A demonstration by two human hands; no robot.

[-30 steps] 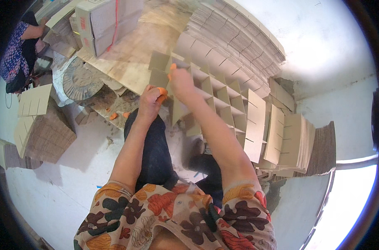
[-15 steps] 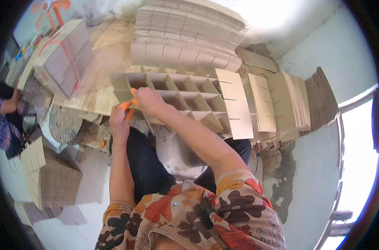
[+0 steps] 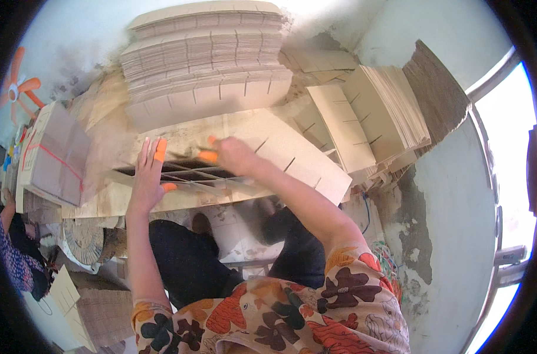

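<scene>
A pale, stained wall (image 3: 439,194) is lit by bright daylight from a metal-framed window (image 3: 507,177) on the right, and an orange fan (image 3: 17,88) is seen at upper left.

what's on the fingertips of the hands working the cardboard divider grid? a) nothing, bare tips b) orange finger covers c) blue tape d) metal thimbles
b: the left hand shows orange covers on a raised finger and the thumb, and the right hand has orange tips too, both resting open on the flattened cardboard divider grid.
</scene>
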